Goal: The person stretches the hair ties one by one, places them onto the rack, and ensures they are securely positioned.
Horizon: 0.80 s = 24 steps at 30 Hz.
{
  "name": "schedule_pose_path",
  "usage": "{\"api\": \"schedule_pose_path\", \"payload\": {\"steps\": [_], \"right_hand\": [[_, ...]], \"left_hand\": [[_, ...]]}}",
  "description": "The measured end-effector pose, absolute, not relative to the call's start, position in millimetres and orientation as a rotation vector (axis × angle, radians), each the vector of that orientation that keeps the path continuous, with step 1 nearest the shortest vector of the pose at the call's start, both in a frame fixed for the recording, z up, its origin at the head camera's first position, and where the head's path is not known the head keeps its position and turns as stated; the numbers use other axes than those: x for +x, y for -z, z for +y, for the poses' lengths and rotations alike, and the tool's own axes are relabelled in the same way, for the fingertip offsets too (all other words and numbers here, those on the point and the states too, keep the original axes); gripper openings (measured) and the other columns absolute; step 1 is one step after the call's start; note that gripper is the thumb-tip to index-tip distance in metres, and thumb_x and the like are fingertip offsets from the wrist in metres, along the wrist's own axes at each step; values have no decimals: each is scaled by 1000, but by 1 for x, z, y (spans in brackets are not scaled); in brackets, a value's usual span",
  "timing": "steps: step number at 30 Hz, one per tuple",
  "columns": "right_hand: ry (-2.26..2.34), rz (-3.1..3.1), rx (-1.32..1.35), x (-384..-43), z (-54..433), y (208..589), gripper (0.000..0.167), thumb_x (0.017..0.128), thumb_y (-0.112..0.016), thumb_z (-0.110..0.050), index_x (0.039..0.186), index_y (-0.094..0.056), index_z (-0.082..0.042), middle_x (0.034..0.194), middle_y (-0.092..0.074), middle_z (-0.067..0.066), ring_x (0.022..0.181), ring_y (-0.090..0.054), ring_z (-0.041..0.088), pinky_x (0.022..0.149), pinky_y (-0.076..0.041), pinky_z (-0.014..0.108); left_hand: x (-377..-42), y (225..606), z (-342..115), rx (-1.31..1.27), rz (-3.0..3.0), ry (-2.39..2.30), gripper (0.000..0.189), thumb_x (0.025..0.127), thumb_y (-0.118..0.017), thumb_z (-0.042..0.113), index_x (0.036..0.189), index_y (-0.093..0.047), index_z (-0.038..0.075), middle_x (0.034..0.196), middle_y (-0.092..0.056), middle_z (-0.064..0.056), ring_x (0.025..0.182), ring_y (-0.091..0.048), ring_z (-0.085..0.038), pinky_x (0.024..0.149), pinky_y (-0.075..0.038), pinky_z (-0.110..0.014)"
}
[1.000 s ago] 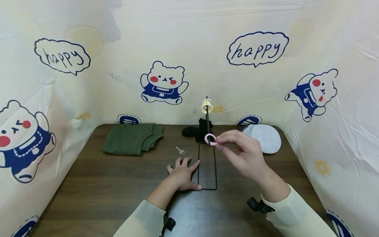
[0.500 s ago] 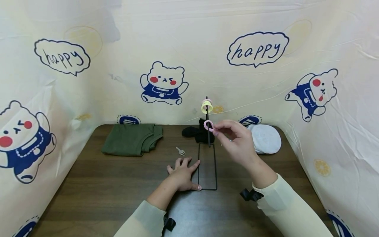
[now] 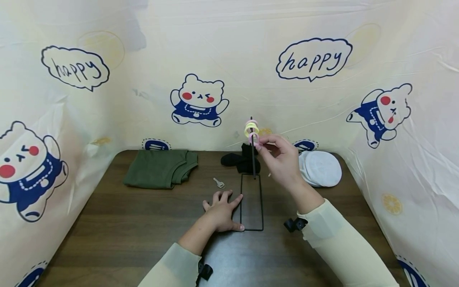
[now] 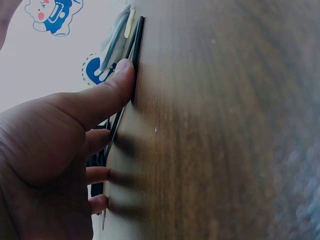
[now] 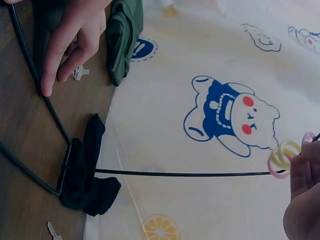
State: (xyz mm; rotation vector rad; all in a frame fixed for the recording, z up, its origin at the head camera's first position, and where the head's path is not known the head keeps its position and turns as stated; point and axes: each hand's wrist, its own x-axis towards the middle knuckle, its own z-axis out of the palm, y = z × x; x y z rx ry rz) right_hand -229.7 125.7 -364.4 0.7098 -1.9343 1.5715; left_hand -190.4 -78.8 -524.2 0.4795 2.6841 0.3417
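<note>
A black wire stand [image 3: 263, 207] has a rectangular base on the table and an upright rod [image 3: 254, 163]. Yellow rings [image 3: 252, 128] and a pink ring [image 3: 252, 120] hang near the rod's top. My right hand [image 3: 285, 163] pinches another pink ring [image 3: 253, 138] between thumb and fingers, just below the yellow ones; it appears to be around the rod. My left hand [image 3: 221, 213] lies with spread fingers by the base's left side, thumb and index finger touching the wire. In the right wrist view, the right hand [image 5: 306, 187] partly covers the rod's upper end.
Black socks [image 3: 244, 159] lie behind the stand's base. A key [image 3: 219, 183] is left of it, and another key [image 5: 54, 231] shows in the right wrist view. Folded green cloth [image 3: 157, 169] lies back left, white round pads [image 3: 320, 168] back right. Printed fabric surrounds the table.
My right hand has moved up along the rod, bringing the pink ring from near the rod's foot to just under the yellow rings. The left hand stays in place.
</note>
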Motion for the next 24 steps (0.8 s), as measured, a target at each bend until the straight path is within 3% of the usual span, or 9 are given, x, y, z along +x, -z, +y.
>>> {"api": "schedule_pose_path", "payload": {"steps": [9,15,24], "right_hand": [[-1628,-1860,607,-244,119,370,10,86,-72,20,94,-68,16,105,-65,24,101,-65,32,89,-58,42],[-1677,-1814,626,-262,121,386,11,87,-74,16,97,-70,12,111,-64,25,105,-64,29,91,-58,37],[-1705,-1787,647,-258,135,394,14,85,-74,18,97,-69,11,112,-61,26,103,-65,27,91,-57,34]], "left_hand": [[-189,524,-78,491,2677,-347,108,76,-77,74,165,-24,42,171,-15,-6,153,-10,-44,103,-17,-85],[-190,522,-79,471,2680,-345,108,76,-77,73,165,-24,42,171,-15,-5,153,-10,-43,104,-17,-84],[-191,523,-79,476,2676,-343,108,76,-76,75,165,-24,42,171,-15,-5,153,-10,-43,104,-17,-84]]}}
